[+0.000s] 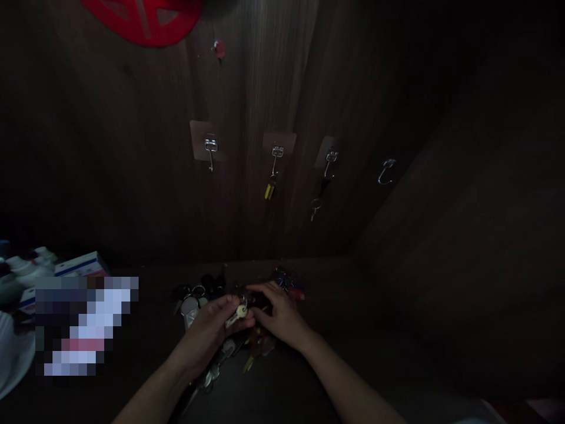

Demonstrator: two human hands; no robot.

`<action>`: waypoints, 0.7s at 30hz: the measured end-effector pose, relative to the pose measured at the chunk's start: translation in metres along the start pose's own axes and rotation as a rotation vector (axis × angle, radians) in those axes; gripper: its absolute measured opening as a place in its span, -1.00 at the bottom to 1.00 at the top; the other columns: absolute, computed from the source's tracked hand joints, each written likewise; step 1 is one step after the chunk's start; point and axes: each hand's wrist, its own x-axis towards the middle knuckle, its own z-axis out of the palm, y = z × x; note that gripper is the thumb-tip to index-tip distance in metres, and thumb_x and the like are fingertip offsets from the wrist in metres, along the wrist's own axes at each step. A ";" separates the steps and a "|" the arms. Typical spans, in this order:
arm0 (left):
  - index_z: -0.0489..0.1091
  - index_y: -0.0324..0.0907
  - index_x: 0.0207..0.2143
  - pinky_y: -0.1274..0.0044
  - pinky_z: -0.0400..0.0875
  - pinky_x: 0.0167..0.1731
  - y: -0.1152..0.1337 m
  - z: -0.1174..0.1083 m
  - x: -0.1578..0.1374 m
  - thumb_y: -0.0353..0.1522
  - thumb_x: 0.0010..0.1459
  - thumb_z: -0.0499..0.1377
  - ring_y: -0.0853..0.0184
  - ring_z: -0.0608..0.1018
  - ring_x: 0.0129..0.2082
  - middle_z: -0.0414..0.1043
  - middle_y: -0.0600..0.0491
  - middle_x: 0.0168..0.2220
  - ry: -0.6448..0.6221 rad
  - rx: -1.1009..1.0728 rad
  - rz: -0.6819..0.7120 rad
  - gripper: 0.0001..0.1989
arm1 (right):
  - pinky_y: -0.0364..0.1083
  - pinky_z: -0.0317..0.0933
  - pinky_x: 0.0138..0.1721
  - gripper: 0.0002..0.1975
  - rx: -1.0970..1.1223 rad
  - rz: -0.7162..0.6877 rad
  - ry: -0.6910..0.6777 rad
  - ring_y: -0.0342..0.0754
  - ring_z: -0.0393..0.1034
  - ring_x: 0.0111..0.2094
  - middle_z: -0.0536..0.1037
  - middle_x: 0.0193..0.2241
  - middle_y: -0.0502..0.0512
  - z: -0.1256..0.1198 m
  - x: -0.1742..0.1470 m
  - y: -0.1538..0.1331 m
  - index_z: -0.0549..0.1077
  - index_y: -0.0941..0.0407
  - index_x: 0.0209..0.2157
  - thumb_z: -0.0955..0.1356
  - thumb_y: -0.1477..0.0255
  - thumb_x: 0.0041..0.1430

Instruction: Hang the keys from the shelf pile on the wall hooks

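Observation:
My left hand [216, 321] is closed, its thumb and fingers pinching a key ring from which a pale brass key [237, 315] hangs. Close by on the right, my right hand [279, 311] has its fingers curled around a dark bunch of keys [260, 303]; the dim light hides just what its fingertips touch. More keys [212, 374] lie on the dark surface below and between the hands. Left of my left hand is a ring with a silver tag [189, 307]. Beyond my right hand lie keys with a red tag [296, 292].
Metal hooks [210, 154] line the dark wood panel; a yellow key fob [269, 189] hangs from one, a key on a ring [315, 208] from another. A red ornament [150, 32] is above. White bottles [26, 271] and a box [82, 265] stand at left. A side panel rises at right.

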 end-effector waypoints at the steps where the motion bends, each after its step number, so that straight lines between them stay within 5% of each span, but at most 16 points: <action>1: 0.48 -0.19 -0.50 0.50 0.43 -0.20 0.001 0.000 -0.001 -0.27 0.00 0.30 0.37 0.54 -0.38 0.47 0.11 -0.48 -0.010 0.006 0.006 -0.83 | 0.00 0.21 -0.08 -0.61 -0.021 0.002 -0.024 -0.01 0.32 -0.11 0.49 -0.19 0.06 0.001 0.000 0.001 0.40 0.02 -0.06 0.37 0.56 0.03; 5: 0.48 -0.19 -0.49 0.51 0.44 -0.22 0.003 0.002 -0.004 -0.27 0.00 0.30 0.37 0.53 -0.39 0.47 0.11 -0.48 -0.015 -0.009 0.027 -0.83 | 0.04 0.18 -0.07 -0.71 -0.043 0.035 -0.027 0.01 0.33 -0.13 0.51 -0.25 0.05 0.001 0.000 0.006 0.47 0.01 -0.15 0.33 0.56 0.08; 8: 0.47 -0.20 -0.45 0.52 0.44 -0.25 0.005 0.002 -0.005 -0.25 -0.02 0.31 0.37 0.55 -0.43 0.49 0.10 -0.48 0.029 -0.046 0.027 -0.81 | 0.01 0.20 -0.07 -0.77 0.138 0.129 0.110 -0.01 0.35 -0.13 0.51 -0.23 0.04 -0.006 0.003 0.009 0.46 0.04 -0.19 0.31 0.51 0.09; 11: 0.47 -0.20 -0.33 0.53 0.45 -0.30 0.005 0.000 -0.006 -0.22 -0.04 0.32 0.38 0.57 -0.47 0.53 0.05 -0.40 0.057 -0.061 0.010 -0.74 | -0.13 0.29 -0.36 -0.77 0.446 0.270 0.273 -0.13 0.39 -0.41 0.49 -0.36 -0.01 -0.018 0.005 0.007 0.42 0.06 -0.17 0.34 0.39 0.08; 15: 0.46 -0.15 -0.22 0.50 0.46 -0.25 0.002 0.000 -0.004 -0.26 -0.11 0.36 0.34 0.58 -0.40 0.54 0.02 -0.25 0.104 -0.013 -0.003 -0.64 | -0.28 -0.10 -0.79 -0.67 0.796 0.370 0.315 -0.34 -0.01 -0.78 0.36 -0.55 -0.14 -0.040 0.005 -0.004 0.37 0.06 -0.16 0.39 0.29 0.01; 21: 0.47 -0.08 -0.30 0.53 0.47 -0.27 -0.009 -0.004 0.003 -0.18 -0.21 0.38 0.28 0.59 -0.36 0.55 0.10 -0.39 0.264 0.097 0.100 -0.63 | -0.32 -0.27 -0.81 -0.71 0.810 0.350 0.351 -0.39 -0.05 -0.80 0.40 -0.56 -0.12 -0.087 0.017 -0.029 0.38 0.10 -0.26 0.43 0.34 -0.06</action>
